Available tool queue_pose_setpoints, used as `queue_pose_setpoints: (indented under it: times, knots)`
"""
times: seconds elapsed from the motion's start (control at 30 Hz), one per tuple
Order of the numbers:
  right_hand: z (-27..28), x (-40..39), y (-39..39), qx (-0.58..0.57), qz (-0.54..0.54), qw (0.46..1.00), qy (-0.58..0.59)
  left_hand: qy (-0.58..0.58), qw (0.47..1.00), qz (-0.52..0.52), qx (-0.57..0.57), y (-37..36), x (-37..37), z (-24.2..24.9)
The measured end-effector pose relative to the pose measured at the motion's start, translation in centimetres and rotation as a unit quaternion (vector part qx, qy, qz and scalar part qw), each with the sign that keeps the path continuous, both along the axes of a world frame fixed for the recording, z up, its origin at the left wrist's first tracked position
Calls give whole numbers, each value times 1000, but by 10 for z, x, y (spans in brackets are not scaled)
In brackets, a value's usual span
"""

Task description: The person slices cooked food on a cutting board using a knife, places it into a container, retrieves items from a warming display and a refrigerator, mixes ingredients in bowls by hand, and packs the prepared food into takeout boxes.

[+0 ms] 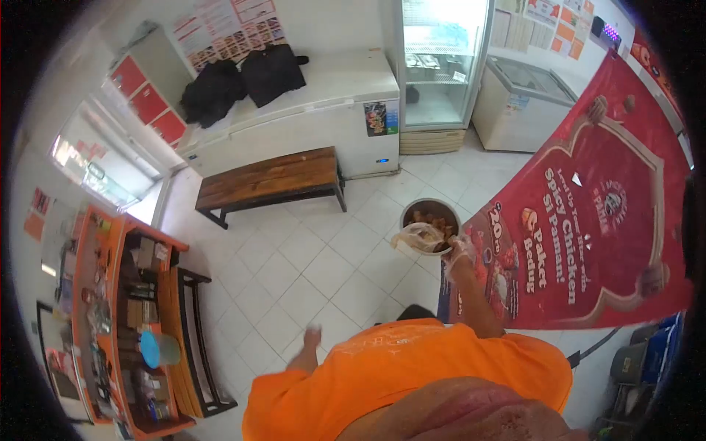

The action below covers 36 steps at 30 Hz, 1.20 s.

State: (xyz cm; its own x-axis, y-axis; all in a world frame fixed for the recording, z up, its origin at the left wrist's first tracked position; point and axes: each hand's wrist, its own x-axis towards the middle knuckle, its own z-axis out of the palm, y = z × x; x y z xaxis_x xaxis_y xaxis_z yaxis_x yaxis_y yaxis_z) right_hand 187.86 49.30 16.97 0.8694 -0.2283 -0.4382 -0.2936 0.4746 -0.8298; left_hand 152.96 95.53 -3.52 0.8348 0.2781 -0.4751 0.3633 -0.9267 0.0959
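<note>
My right hand (pixel 460 253), in a clear plastic glove, grips the rim of a round metal pot (pixel 404 213). Brown pieces of food (pixel 434 220) lie in the pot, and a clear plastic bag or glove (pixel 421 239) hangs over its near edge. The pot is held above the tiled floor, left of a red banner. My left hand (pixel 312 338) is low and to the left, away from the pot. It is smeared by motion, so its fingers cannot be made out.
A wooden bench (pixel 268 176) stands before a white chest freezer (pixel 294 140) with dark cloths (pixel 272 73) on top. Behind are a glass-door fridge (pixel 441 110) and a smaller freezer (pixel 507 114). An orange shelf (pixel 110 294) is at left; the red banner (pixel 573 220) fills the right.
</note>
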Motion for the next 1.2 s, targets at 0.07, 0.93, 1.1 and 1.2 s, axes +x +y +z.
queue_pose_setpoints:
  times: [0.07,0.93,1.1,1.2]
  knots:
    - [-35,73,-20,45,-9,998,-38,-126,978,73,-152,56,196,-27]
    - [34,957,266,-115,260,958,37,-453,773,-97,-433,-75,1395,406]
    - [19,992,199,-215,448,867,31,-483,736,-90,-466,-135,1500,421]
    - [2,948,121,-191,285,938,56,-508,694,-35,-509,-155,1504,415]
